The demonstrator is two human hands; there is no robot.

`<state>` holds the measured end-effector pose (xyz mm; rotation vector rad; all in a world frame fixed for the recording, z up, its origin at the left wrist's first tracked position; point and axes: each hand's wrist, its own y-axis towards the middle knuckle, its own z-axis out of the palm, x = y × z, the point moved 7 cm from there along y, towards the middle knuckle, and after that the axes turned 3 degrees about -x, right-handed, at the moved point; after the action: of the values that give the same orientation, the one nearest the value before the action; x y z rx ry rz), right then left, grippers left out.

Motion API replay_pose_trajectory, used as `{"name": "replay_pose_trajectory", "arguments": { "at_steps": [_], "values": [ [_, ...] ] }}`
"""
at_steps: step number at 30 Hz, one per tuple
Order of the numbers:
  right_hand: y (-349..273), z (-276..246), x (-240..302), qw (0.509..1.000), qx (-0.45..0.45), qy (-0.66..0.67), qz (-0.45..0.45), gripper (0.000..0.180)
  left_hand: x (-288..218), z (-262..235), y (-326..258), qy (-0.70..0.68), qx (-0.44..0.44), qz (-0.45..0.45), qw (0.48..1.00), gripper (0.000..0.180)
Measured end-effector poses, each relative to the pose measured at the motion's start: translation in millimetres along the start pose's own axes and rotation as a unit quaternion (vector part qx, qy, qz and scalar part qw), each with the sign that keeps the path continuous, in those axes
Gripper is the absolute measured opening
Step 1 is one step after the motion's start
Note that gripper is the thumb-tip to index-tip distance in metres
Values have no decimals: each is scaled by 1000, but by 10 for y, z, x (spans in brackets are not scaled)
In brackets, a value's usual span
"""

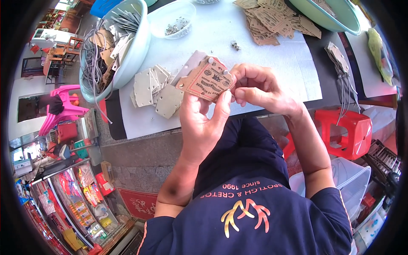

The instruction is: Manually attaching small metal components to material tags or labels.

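Observation:
My left hand [202,127] grips a brown printed tag [206,80] between thumb and fingers, with a plain grey tag piece [190,63] behind it. Round metal rivet heads show near the brown tag's upper edge. At the tag's right corner my right hand [265,91] is closed in a pinch; whatever its fingertips hold is hidden. Just left of my hands lies a loose pile of plain grey tags [146,89] on the white table covering [272,59]. A few metal rivets [235,45] lie beyond my hands.
A clear bowl of small rivets [176,27] stands at the back. Left of it, a pale green basin [142,51] holds grey cords and tags. Brown tags [272,19] are heaped at the back right. Corded tags [338,59] hang over the right edge above a red stool [346,136].

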<state>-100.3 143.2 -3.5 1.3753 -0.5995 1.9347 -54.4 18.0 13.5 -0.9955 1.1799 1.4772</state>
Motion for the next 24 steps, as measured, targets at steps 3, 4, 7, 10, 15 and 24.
{"name": "replay_pose_trajectory", "arguments": {
  "at_steps": [3, 4, 7, 10, 15, 24],
  "values": [
    [1, 26, -22, 999, -2, 13, -49, 19, -8, -7, -10, 24, -10, 8, 1000, 31],
    [-1, 24, -32, 999, -2, 13, -49, 19, -15, -9, -12, 33, -13, 12, 999, 32],
    [3, 4, -78, 999, -11, -16, -47, 20, -5, -23, -14, 19, -15, 10, 1000, 31],
    [7, -19, -32, 992, -31, -55, -108, 19, -29, -11, -15, 38, -8, 6, 999, 28],
    [-32, 14, 141, 961, -50, -231, -143, 14, 15, -53, -12, 40, -6, 3, 999, 27],
    [-53, 4, 126, 951, -61, -248, -172, 18, -46, -23, -2, 67, 26, 43, 996, 27]
  ]
}}
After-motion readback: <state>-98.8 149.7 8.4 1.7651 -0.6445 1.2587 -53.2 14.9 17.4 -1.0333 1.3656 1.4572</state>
